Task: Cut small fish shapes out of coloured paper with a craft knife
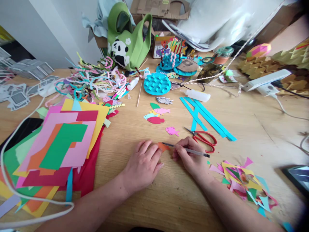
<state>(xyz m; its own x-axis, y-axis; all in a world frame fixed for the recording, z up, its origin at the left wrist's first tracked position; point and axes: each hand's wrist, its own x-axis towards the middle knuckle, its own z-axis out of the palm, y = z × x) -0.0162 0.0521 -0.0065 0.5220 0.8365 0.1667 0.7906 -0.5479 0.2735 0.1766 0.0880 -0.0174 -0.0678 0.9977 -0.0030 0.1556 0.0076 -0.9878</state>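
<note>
- wooden tabletop [116, 129] is seen, backed by a pale wall [72, 32] and by a green bag [135, 42] printed with a panda. what is being handled on it?

- a small orange paper piece [164, 147]. it is laid on the wood toward the front of the table, between the two hands.

- how is it coloured and shaped?

- one plain, bright orange is shown, and the edge is curved. its left part is covered by fingertips, so whether a whole fish outline is formed cannot be told for certain.

- by which hand is it covered?

- by the left hand [146, 159]. its fingers are laid out nearly flat and slightly spread, with nothing gripped, and the paper is touched by their tips.

- and the right hand [188, 153]?

- its fingers are drawn in narrowly, and a slim pen [196, 151] is pinched between them. the clear grey barrel is slanted, its black end is pointed to the right, and its dark tip is set at the orange paper's upper edge.

- what else is placed nearby?

- just beyond, a pink fish [172, 130] is laid by itself; farther back, a red fish [155, 120] is overlapped with other paper cutouts. red-handled scissors [212, 137] are set just past the right hand, with blue strips [210, 117] behind them. paper scraps [253, 185] are heaped to the right, and coloured sheets [83, 129] are stacked to the left.
</note>
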